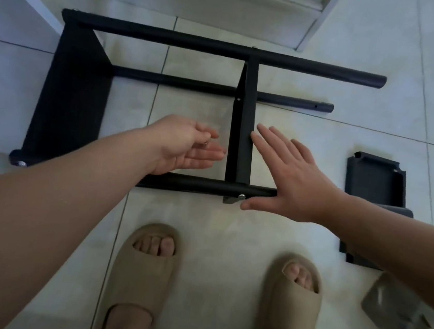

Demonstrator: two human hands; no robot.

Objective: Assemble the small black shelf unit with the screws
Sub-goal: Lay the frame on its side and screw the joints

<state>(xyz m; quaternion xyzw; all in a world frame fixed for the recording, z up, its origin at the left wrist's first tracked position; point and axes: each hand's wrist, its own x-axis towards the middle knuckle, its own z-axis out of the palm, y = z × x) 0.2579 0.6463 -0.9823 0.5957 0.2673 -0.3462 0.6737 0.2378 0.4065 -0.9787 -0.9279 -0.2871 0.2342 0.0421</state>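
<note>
Black shelf unit lies on its side on the floor. Left hand grip: thumb and forefinger pinch a small silver screw. Right hand is flat, fingers straight, touching the middle panel.

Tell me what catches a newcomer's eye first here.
The black shelf frame lying on its side on the tiled floor, centre. Over it reach two bare hands: the left hand pinches a small silver part, the right hand is spread flat beside the middle panel. Tan slippers stand below.
</note>
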